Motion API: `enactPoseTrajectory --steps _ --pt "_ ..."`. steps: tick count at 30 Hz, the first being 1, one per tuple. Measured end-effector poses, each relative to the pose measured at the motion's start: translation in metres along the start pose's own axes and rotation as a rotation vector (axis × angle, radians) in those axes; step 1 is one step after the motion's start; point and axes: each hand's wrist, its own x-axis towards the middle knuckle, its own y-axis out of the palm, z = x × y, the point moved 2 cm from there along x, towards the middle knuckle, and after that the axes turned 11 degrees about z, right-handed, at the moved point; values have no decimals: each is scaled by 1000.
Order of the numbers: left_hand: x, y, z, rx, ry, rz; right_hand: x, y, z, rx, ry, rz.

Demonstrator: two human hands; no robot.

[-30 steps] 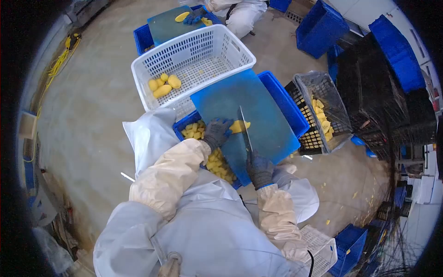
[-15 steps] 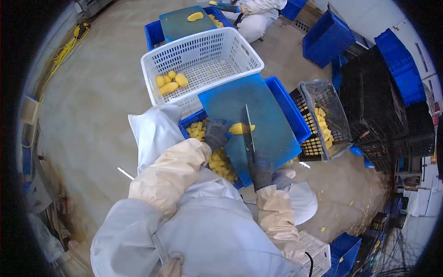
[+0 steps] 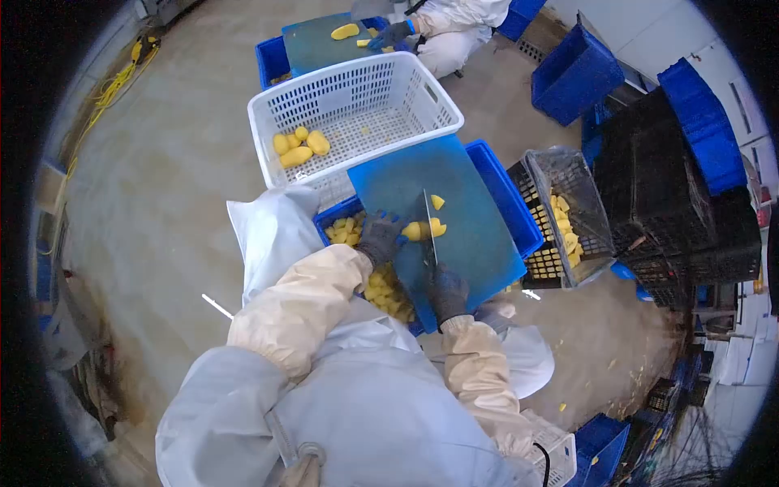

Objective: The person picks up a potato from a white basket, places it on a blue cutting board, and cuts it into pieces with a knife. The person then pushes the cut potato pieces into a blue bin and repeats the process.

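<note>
On a blue cutting board (image 3: 475,231) lies a peeled potato (image 3: 415,231), held at its left end by my gloved left hand (image 3: 380,238). My gloved right hand (image 3: 449,294) is closed around the handle of a kitchen knife (image 3: 430,227), whose blade stands across the potato's right part. A cut piece (image 3: 437,202) lies apart on the board beyond the potato. Below the board, a blue crate (image 3: 418,326) holds many potato chunks (image 3: 388,297); part of it is hidden under the board and my arms.
A white perforated crate (image 3: 357,71) with several peeled potatoes (image 3: 297,154) stands just beyond the board. To the right is a black, plastic-lined crate (image 3: 596,223) of cut pieces. Across from me, a person's gloved hand (image 3: 392,34) is over another board (image 3: 316,49).
The knife has shifted slightly left along the potato. A cut piece now lies separately on the board. The other person's hand has come down to their board.
</note>
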Motion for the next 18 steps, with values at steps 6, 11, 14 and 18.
enactPoseTrajectory --steps 6,11,14,18 --pt "-2 -4 3 -110 1 -9 -22 -6 4 -31 -123 -185" --pt "-2 -7 1 -67 -38 0 -21 -2 16 -87 -21 -74" --pt "-3 -2 2 -125 16 -74 -17 -8 24 -8 -8 69" --pt "2 9 3 -22 -38 -29 -3 34 19 -21 -230 -289"
